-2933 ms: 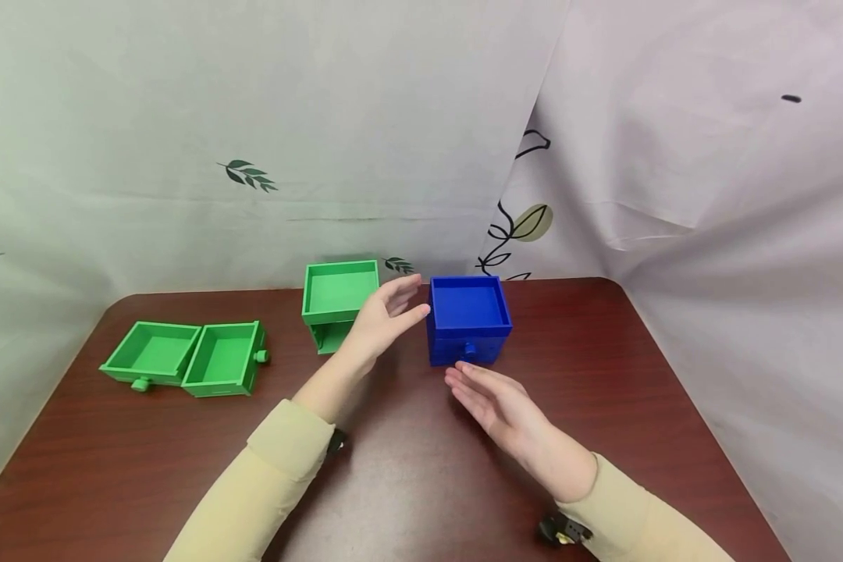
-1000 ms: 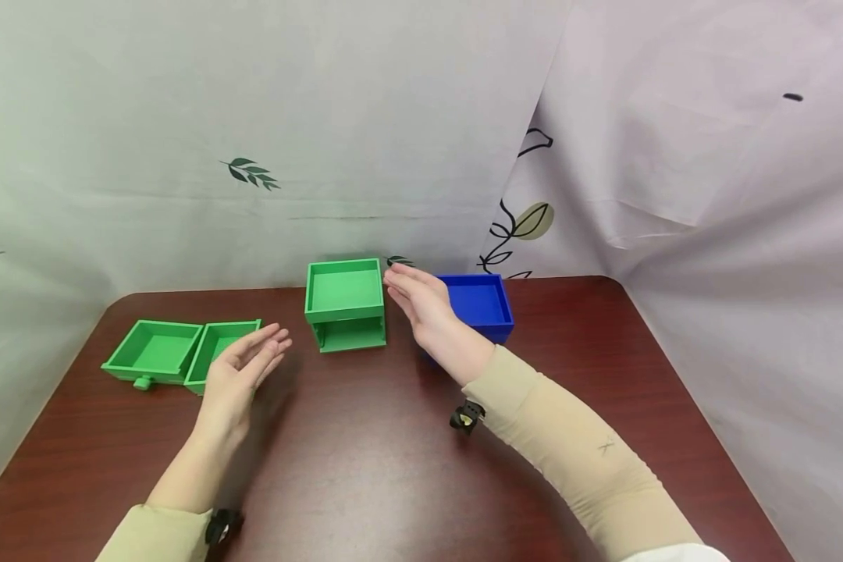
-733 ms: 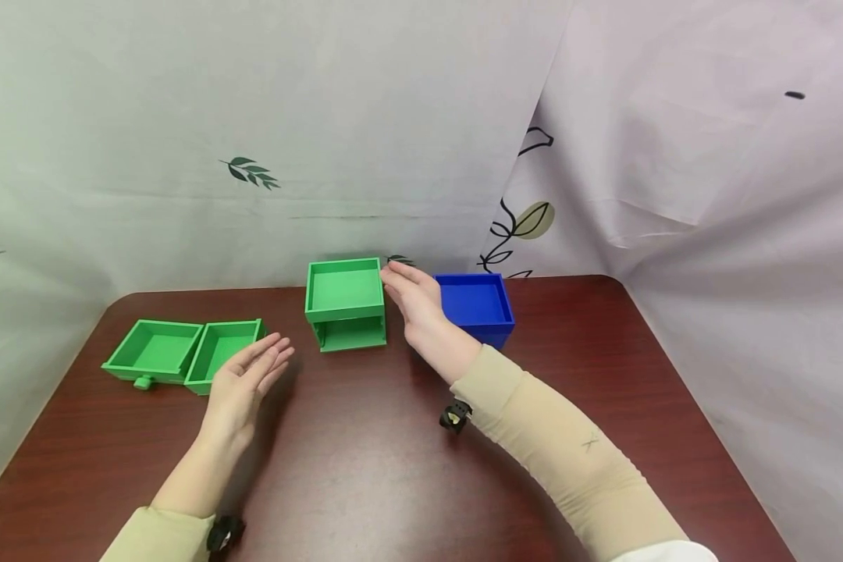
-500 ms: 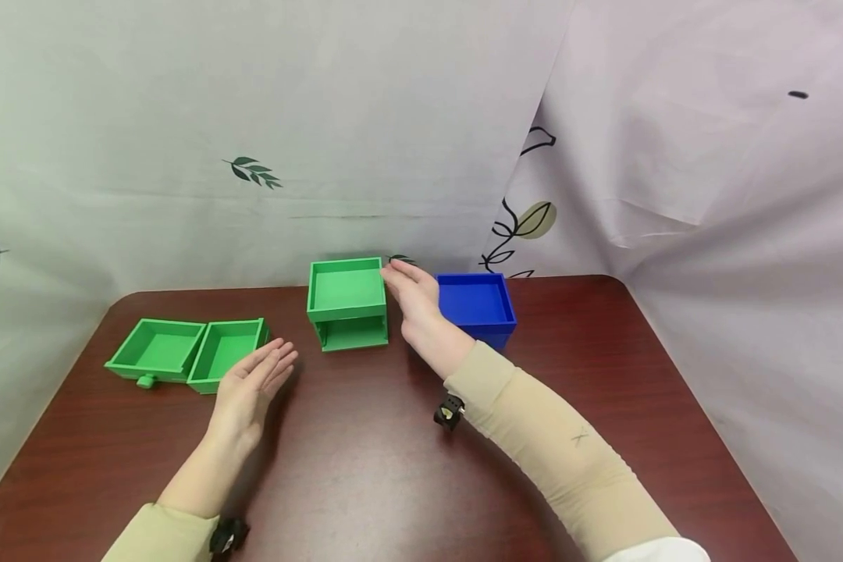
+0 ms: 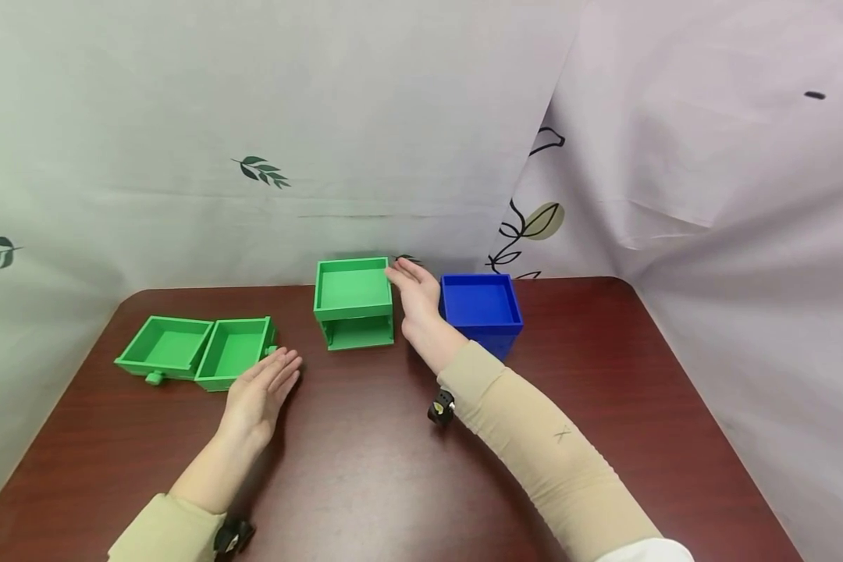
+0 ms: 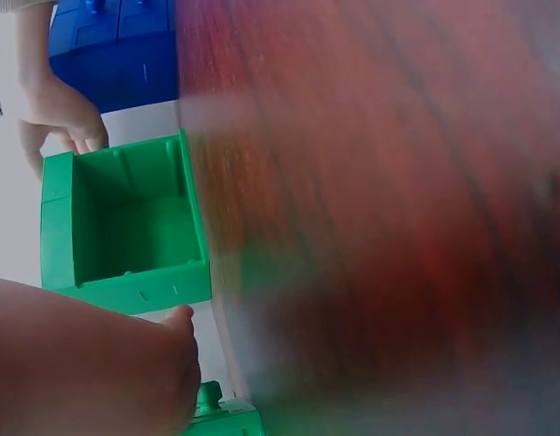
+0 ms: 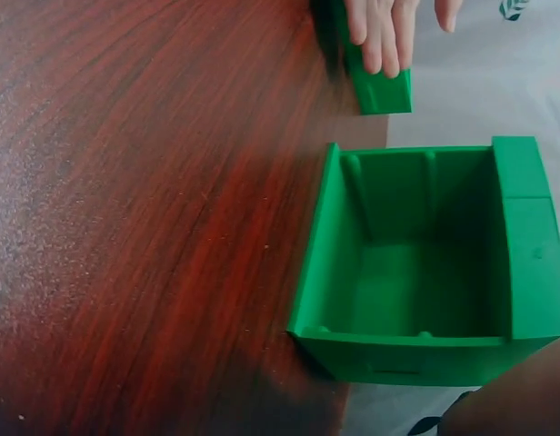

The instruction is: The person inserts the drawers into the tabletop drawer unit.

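Note:
My right hand (image 5: 417,300), its fingers extended, stands at the right side of a green drawer cabinet (image 5: 354,312); whether it touches the side, I cannot tell. That cabinet has a shallow tray top and a bare front opening (image 7: 425,272). Further left, my left hand (image 5: 256,398) hovers near two pulled-out green drawers, palm turned inward with straight fingers. One drawer (image 5: 165,343) adjoins the other drawer (image 5: 233,351), whose knob is partly behind my fingertips. The left wrist view shows the left hand (image 6: 98,363) close up, below the opening.
A blue drawer cabinet (image 5: 481,304) stands to the right of my right hand, its front partly behind my forearm. The dark red wooden table (image 5: 351,453) reaches back to a pale hanging cloth (image 5: 421,140) with leaf prints.
My left hand has moved from between the two cabinets leftward to the green drawers. My right hand has gone from before the blue cabinet to the green cabinet's right side.

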